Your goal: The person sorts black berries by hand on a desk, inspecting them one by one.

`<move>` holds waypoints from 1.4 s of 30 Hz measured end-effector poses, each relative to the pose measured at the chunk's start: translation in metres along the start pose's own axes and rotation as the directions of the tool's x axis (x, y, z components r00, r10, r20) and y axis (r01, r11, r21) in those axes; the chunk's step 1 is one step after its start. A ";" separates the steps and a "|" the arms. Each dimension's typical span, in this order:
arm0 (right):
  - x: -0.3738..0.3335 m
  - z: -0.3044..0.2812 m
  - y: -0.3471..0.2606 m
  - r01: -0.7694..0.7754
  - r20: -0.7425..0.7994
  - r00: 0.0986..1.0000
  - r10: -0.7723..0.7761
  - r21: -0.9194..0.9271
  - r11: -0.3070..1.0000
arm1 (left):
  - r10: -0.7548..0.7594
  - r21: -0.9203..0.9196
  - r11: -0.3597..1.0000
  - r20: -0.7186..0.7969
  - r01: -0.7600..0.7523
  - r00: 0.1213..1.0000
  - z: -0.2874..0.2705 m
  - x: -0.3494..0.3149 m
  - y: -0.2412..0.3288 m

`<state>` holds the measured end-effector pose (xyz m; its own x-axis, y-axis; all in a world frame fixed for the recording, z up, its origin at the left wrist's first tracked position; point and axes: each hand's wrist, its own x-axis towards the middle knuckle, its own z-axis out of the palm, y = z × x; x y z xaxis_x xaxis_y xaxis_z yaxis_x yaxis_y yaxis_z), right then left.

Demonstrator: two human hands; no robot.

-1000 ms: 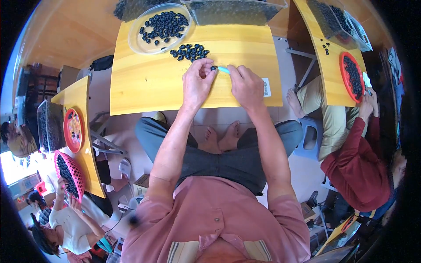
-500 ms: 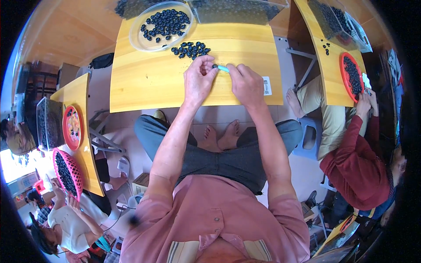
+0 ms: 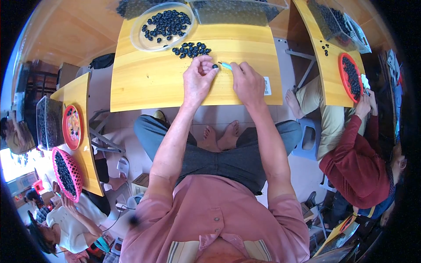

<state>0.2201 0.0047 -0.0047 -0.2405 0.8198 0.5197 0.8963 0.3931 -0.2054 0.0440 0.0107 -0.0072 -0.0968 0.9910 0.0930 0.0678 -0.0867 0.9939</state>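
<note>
Over the yellow wooden table [image 3: 144,90], my left hand [image 3: 197,83] pinches one small round black piece [image 3: 215,66], bead-like, between thumb and finger. My right hand [image 3: 247,83] grips a slim pen-like tool [image 3: 226,65] with a light-blue handle and a narrow tip. That tip points at the black piece, with a small gap between them. Just beyond my left hand lies a loose group of similar black pieces [image 3: 191,50]. Behind it, to the left, a clear round tray [image 3: 141,41] holds many more.
A clear bin [image 3: 232,13] of dark pieces stands at the far edge. A white label [image 3: 267,86] lies at the table's right. On side tables, co-workers handle a red tray [image 3: 343,74] and a pink basket [image 3: 79,177] of black pieces; a blue stool [image 3: 309,136] stands right.
The tool's tip has come away from the black piece, moving slightly right with my right hand. My left hand still pinches the piece in nearly the same place.
</note>
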 end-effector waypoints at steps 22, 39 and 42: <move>-0.003 0.006 0.004 -0.022 -0.032 0.999 0.024 0.052 0.998 | 0.372 0.693 0.672 -0.011 -0.261 0.928 -0.080 0.057 0.027; -0.004 0.004 0.003 -0.013 -0.041 0.999 0.015 0.044 0.999 | 0.253 0.742 0.657 -0.046 -0.137 0.966 -0.072 0.023 0.003; -0.003 0.004 0.003 -0.008 -0.051 0.999 0.010 0.043 0.999 | 0.123 0.685 0.728 -0.115 -0.011 0.986 -0.074 0.024 0.008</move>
<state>0.2220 0.0050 -0.0100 -0.2117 0.8014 0.5594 0.8813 0.4039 -0.2451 -0.0312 0.0263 0.0069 -0.2011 0.9544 0.2206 0.7308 -0.0038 0.6826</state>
